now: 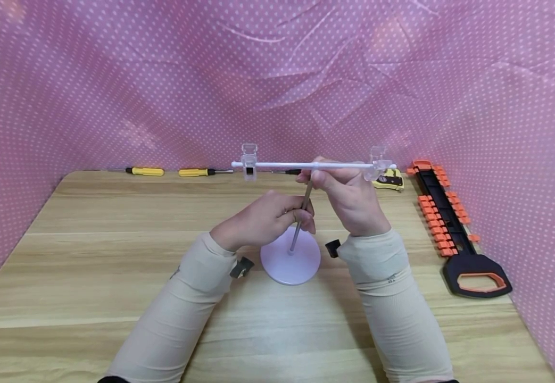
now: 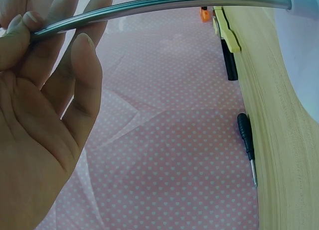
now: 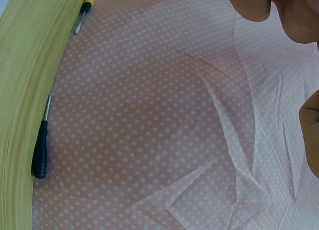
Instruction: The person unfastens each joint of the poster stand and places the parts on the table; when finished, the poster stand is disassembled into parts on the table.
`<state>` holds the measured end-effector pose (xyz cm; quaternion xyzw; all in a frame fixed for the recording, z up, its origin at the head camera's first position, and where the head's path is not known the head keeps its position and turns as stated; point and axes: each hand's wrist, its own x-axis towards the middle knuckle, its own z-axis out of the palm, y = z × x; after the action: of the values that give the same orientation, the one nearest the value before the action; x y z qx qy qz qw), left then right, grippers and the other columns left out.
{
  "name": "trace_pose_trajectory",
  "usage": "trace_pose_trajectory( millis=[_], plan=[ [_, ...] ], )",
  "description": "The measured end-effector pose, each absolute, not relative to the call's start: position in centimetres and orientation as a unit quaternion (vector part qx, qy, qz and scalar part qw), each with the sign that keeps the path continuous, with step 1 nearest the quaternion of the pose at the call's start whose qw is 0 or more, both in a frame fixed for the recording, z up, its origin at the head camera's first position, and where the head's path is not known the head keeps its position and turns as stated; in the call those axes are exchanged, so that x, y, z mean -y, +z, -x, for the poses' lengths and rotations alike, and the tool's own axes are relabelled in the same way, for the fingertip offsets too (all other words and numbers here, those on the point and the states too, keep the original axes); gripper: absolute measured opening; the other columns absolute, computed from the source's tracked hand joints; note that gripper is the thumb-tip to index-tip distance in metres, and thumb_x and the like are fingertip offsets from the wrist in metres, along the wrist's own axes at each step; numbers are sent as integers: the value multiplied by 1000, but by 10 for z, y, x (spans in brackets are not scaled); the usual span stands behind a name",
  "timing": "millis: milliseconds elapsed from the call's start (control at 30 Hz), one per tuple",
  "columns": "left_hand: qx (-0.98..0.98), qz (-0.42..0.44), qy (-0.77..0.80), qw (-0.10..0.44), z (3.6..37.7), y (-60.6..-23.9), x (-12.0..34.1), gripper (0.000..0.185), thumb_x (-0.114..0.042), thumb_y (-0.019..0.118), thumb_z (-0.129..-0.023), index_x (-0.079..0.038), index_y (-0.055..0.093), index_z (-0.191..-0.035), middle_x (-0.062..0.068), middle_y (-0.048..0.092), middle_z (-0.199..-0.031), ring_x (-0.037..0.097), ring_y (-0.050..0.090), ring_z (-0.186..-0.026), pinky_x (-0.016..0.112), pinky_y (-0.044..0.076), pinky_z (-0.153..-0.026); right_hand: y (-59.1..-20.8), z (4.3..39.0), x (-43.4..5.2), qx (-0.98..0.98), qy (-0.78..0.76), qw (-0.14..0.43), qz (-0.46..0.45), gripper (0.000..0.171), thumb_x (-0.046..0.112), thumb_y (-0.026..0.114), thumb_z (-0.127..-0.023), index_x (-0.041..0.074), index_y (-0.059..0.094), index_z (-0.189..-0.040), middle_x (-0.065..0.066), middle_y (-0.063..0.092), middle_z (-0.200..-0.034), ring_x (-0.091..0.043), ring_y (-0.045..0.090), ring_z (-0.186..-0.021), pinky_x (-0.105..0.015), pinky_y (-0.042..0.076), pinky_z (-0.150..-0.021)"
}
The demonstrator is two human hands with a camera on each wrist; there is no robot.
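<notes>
A display stand with a round white base (image 1: 277, 265) rises from the table in front of me on a thin metal rod (image 1: 298, 234). My left hand (image 1: 265, 219) pinches the rod partway up, thumb and fingers around it; the left wrist view shows this metal rod (image 2: 189, 2) running to the base. Across the top lies a white crossbar (image 1: 282, 164), with a clear plastic clip (image 1: 249, 159) near its left end and another clear clip (image 1: 378, 159) near its right. My right hand (image 1: 354, 201) grips the joint of rod and crossbar between thumb and fingers.
Along the table's back edge lie two yellow-handled screwdrivers (image 1: 146, 172), a black-handled screwdriver (image 2: 244, 135) and a yellow-and-black tool (image 1: 388, 181). A black holder with orange clips (image 1: 449, 213) lies at the right. Pink dotted cloth (image 1: 162, 80) surrounds the wooden table (image 1: 90, 255).
</notes>
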<state>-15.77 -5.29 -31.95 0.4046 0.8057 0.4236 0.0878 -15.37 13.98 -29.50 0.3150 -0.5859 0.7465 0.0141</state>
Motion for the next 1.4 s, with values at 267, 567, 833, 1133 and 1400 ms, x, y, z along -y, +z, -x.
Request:
trace_pose_trajectory(
  millis=[267,567,833,1133,1400],
  plan=[
    [-807,-403,422,88,157,-320,53,21,-12,53,-111,-12,72,-101,-6,80,-93,8,75,-97,32,58,-96,-295,154,-140,577,754,15,-315,18,41,83,-89,26,86,-100,5,78,-99,-11,67,-100,-29,49,-98],
    [-810,-399,421,83,158,-320,53,21,-12,54,-110,-12,73,-101,-7,79,-92,7,74,-97,32,58,-94,-295,154,-139,576,756,16,-310,19,41,84,-88,26,86,-99,5,78,-98,-11,68,-98,-28,50,-96],
    [-810,-397,423,88,158,-320,53,21,-12,55,-110,-12,73,-101,-8,79,-92,6,74,-96,31,58,-93,-296,153,-139,580,755,16,-305,19,43,84,-88,24,84,-92,6,78,-98,-11,68,-99,-29,49,-98],
    [-811,-395,422,92,157,-320,52,20,-12,55,-110,-12,73,-101,-7,79,-92,7,74,-96,31,58,-95,-296,154,-139,570,763,20,-304,21,43,84,-88,23,85,-94,6,78,-96,-10,68,-97,-29,47,-96],
    [-811,-391,423,100,156,-320,52,21,-13,53,-111,-12,72,-102,-6,80,-94,9,75,-98,33,59,-95,-293,152,-138,558,772,34,-304,22,42,85,-88,22,85,-98,5,79,-93,-11,70,-94,-27,46,-89]
  ],
)
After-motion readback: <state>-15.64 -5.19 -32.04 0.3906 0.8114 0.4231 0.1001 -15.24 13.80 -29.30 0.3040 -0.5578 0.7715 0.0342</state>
